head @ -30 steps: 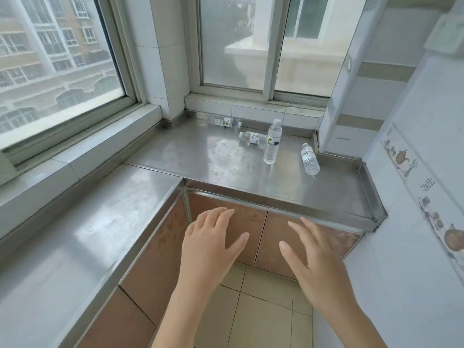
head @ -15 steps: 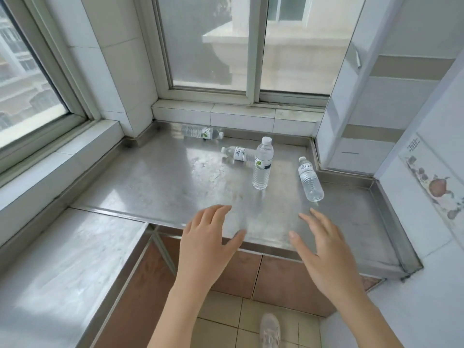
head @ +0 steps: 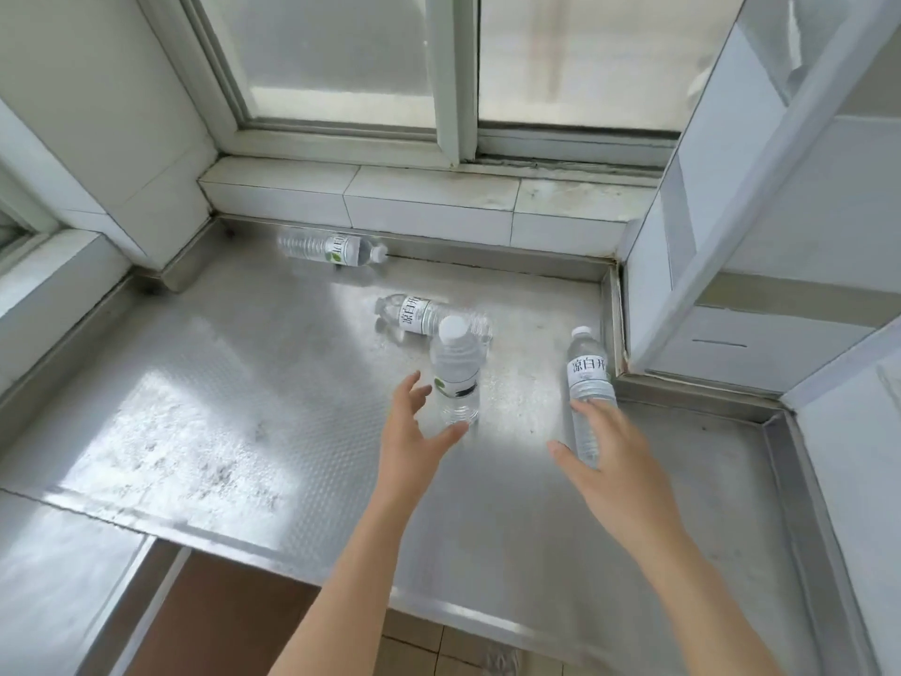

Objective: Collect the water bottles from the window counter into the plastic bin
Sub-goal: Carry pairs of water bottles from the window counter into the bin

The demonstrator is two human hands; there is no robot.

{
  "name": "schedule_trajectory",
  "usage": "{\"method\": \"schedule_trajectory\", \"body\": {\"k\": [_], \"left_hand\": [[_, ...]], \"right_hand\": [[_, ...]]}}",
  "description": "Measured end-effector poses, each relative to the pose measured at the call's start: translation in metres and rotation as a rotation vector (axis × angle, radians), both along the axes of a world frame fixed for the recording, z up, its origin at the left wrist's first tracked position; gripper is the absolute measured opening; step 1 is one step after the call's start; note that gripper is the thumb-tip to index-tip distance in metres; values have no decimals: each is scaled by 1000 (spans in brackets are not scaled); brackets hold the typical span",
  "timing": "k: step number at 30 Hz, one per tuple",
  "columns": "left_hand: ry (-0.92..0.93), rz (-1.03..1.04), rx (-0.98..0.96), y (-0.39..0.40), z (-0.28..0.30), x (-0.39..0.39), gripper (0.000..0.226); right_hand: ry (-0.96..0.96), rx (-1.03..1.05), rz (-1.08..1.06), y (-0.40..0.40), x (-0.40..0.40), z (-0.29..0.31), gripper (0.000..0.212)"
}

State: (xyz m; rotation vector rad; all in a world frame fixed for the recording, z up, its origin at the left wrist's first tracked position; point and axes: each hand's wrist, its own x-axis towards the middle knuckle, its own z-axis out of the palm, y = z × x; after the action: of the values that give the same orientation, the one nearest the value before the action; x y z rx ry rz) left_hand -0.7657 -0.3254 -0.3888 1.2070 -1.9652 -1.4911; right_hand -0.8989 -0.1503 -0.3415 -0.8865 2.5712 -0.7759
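Several clear water bottles sit on the steel window counter (head: 234, 392). One upright bottle (head: 457, 373) with a white cap stands mid-counter. My left hand (head: 414, 441) is open just left of its base, thumb almost at the bottle. A bottle (head: 587, 383) lies on its side to the right, cap pointing away; my right hand (head: 614, 461) is open over its lower end. Another bottle (head: 419, 314) lies behind the upright one, and a fourth (head: 331, 247) lies by the back ledge. No plastic bin is in view.
A tiled sill (head: 414, 202) and sliding windows (head: 341, 56) run behind the counter. A tiled column (head: 692, 236) closes the right side. A lower steel counter (head: 53, 587) joins at the left, with brown cabinet fronts (head: 219, 622) below.
I have stepped closer and both hands have reached forward over the counter, the left up to the upright bottle and the right onto the lying bottle at the right.
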Motion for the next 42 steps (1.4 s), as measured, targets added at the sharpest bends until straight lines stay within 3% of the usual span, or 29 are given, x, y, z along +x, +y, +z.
{"method": "schedule_trajectory", "body": {"k": [10, 14, 18, 22, 25, 29, 35, 42], "left_hand": [[110, 97, 91, -29, -21, -61, 68], [71, 171, 114, -25, -11, -77, 62], [54, 188, 170, -15, -2, -82, 49], [34, 194, 207, -13, 7, -80, 51], [35, 187, 224, -11, 14, -77, 57], [84, 160, 216, -8, 30, -77, 54], [172, 111, 242, 2, 54, -78, 53], [294, 21, 230, 8, 91, -68, 52]], "right_hand": [[-326, 69, -278, -28, -94, -60, 80], [-492, 87, -350, -36, -112, -76, 82], [-504, 110, -434, -43, -117, -79, 78], [-549, 16, -496, -45, -118, -79, 82], [-709, -133, -550, -38, -115, -81, 93], [-873, -296, -545, -32, -106, -62, 83], [-840, -479, -502, -29, -94, -20, 81], [-674, -694, -474, -4, -61, 46, 81]]}}
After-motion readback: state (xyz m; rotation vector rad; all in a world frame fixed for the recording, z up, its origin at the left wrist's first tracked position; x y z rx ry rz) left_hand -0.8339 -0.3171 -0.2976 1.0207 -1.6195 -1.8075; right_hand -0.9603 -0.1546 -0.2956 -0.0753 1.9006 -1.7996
